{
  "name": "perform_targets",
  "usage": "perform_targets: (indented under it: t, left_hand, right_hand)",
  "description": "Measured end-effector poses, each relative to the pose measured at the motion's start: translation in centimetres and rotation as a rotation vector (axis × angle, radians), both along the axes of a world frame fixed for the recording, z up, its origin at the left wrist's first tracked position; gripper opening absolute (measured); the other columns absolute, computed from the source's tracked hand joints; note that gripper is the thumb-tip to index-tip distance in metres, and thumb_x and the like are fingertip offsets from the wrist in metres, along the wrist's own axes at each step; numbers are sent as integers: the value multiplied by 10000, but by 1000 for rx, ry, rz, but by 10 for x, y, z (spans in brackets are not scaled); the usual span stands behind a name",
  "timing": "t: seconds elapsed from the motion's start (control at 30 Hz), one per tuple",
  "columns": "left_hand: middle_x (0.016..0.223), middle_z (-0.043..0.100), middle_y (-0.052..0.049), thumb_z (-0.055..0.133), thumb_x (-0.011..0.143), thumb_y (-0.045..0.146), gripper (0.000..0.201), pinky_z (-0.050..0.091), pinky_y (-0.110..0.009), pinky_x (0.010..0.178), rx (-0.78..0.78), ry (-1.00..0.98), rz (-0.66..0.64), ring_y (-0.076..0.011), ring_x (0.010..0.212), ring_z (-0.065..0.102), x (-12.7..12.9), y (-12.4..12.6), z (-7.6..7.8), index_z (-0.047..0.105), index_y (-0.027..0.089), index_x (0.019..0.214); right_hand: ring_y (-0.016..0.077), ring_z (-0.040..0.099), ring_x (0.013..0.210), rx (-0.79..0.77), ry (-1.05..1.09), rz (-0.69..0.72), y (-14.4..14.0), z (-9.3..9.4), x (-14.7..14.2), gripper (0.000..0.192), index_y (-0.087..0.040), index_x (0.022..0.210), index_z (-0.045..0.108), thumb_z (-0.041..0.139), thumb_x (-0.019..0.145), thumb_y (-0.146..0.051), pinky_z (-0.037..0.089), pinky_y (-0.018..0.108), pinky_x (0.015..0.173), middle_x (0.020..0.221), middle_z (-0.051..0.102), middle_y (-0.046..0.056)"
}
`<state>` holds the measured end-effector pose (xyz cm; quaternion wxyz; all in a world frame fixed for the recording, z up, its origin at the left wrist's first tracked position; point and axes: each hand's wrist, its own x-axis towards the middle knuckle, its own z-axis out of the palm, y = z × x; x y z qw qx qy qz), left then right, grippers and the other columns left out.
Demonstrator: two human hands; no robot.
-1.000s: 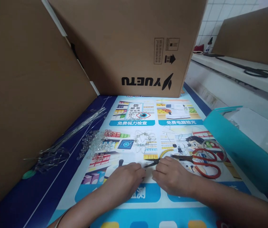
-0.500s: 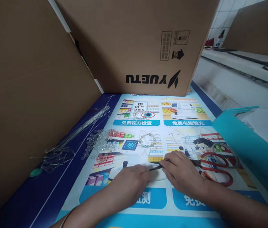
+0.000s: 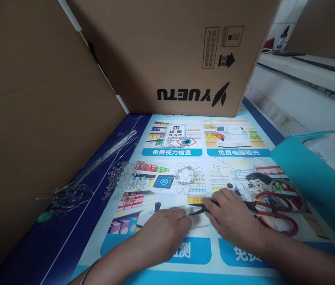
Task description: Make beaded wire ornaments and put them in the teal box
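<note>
My left hand [image 3: 169, 229] is closed in a pinch, close to the tips of dark-bladed scissors [image 3: 280, 213] with red handles. What its fingers hold is hidden or too fine to make out. My right hand [image 3: 232, 213] lies across the middle of the scissors, fingers bent and pressed together. Whether it grips the blades or something thin in front of them, I cannot tell. The blades stand slightly apart, their tips in the gap between my hands. Just beyond lies a flower-like wire piece [image 3: 187, 176] with clear beads.
Loose clear beads [image 3: 127, 178] are heaped at the left. A bundle of thin wires [image 3: 105, 152] lies by the cardboard wall [image 3: 36, 99]; another cardboard panel [image 3: 167, 51] stands behind. A turquoise box [image 3: 306, 178] sits at the right, near a coil [image 3: 299, 194] behind the scissors.
The view has shifted slightly. Both hands keep nearly the same pose beside the scissors, and the beads and wires lie as before.
</note>
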<state>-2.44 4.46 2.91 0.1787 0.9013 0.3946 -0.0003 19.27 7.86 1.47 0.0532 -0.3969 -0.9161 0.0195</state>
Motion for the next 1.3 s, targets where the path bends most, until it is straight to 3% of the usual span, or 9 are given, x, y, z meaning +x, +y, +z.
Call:
perform_targets:
  t: [0.17, 0.43, 0.9, 1.03, 1.13, 1.3]
  left_hand:
    - [848, 569, -38, 382, 865, 211, 133, 377, -265, 640, -50, -67, -3, -173, 765, 521, 0, 4, 2, 513, 199, 882]
    - [823, 597, -11, 419, 838, 181, 134, 329, -250, 613, -25, -126, -54, -159, 758, 534, -2, 3, 2, 547, 210, 862]
    - [801, 591, -6, 448, 829, 206, 95, 313, -258, 585, 4, -144, -67, -153, 733, 525, -6, 2, -2, 543, 208, 833]
    - [787, 585, -6, 446, 832, 213, 99, 333, -255, 597, 9, -159, -68, -151, 722, 521, -6, 2, -1, 544, 207, 823]
    - [796, 584, -15, 475, 826, 282, 110, 349, -256, 601, 20, -168, -66, -165, 734, 527, -6, 2, 0, 537, 195, 799]
    - [785, 583, -12, 494, 825, 332, 155, 380, -260, 618, 12, -203, -72, -166, 726, 533, -8, 3, -1, 527, 190, 773]
  right_hand:
    - [226, 447, 870, 51, 30, 29, 4, -6, 3, 273, -182, 1071, 546, 461, 835, -289, 325, 362, 754, 879, 549, 94]
    - [216, 431, 838, 69, 60, 0, 5, -9, 5, 192, -158, 850, 559, 443, 836, -311, 311, 364, 747, 829, 538, 86]
    - [214, 407, 875, 29, 86, 1, 7, -4, 1, 191, -160, 828, 563, 452, 834, -315, 313, 365, 760, 880, 525, 81]
    - [202, 430, 850, 48, 89, 61, 10, -4, 3, 215, -160, 826, 579, 435, 855, -317, 324, 351, 760, 846, 546, 77]
    - [180, 452, 819, 62, 68, 107, 14, 5, 9, 184, -167, 838, 587, 416, 866, -229, 331, 319, 737, 820, 559, 66]
    - [172, 449, 767, 143, -25, 143, 36, 39, 6, 149, -177, 809, 564, 422, 848, -153, 315, 305, 679, 808, 561, 48]
